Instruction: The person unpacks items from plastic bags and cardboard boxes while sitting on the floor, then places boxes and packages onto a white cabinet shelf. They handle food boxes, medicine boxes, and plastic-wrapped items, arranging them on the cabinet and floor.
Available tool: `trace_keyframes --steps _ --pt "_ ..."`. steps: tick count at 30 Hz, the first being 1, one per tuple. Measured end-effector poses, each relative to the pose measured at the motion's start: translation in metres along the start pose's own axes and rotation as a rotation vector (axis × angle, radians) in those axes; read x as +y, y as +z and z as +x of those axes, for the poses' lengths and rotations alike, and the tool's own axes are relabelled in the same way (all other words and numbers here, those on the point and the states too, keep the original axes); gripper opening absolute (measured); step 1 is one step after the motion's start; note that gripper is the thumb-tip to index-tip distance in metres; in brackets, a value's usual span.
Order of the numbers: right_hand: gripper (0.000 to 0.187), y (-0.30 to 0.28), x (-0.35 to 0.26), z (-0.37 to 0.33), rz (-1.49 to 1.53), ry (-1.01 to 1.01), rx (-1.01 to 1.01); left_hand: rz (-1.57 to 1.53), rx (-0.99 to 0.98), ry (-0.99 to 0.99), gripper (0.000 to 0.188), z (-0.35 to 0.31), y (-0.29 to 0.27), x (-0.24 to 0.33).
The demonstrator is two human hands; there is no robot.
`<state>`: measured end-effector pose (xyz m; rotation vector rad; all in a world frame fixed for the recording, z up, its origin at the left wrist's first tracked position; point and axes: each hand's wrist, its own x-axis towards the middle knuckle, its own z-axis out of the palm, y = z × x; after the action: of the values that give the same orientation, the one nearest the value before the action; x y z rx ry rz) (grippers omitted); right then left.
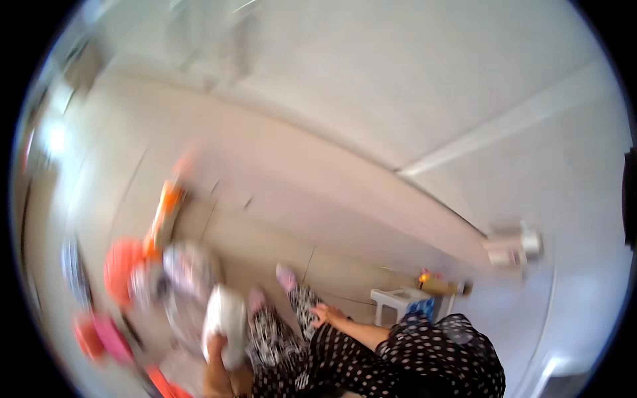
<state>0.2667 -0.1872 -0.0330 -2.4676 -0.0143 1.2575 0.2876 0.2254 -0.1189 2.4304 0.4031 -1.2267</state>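
My left hand (215, 345) is closed against the lower part of a plump white bag (226, 320), its fingers blurred by motion. The bag stands tilted beside my left leg. Over my patterned trousers, near the knee, my right hand (323, 314) lies with its fingers stretched out and holds nothing. Just left of the white bag are a pale, see-through plastic bag (189, 268) and a smaller greyish bundle (148, 284). Blur hides what is in them.
Left of me are a round coral-red thing (122, 270), an orange-and-white long thing (162, 215), a pink item (113, 338) and a blue-grey striped thing (75, 272). A white stool (391, 298) stands at right by the wall. A white box-like fixture (509, 251) is farther right.
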Motion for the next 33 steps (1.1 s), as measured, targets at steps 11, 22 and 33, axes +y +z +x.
trace_keyframes --steps 11,22,33 --pt "0.048 0.104 0.107 -0.122 0.895 0.336 0.497 0.509 0.011 0.464 0.030 -0.029 -0.116 0.219" --pt "0.044 0.393 0.104 -0.235 1.502 0.840 0.572 0.873 -0.150 0.389 0.030 -0.093 -0.088 0.217" --pt "0.038 0.439 0.108 -0.265 1.504 0.852 0.780 0.999 -0.326 0.432 0.031 -0.121 -0.047 0.261"
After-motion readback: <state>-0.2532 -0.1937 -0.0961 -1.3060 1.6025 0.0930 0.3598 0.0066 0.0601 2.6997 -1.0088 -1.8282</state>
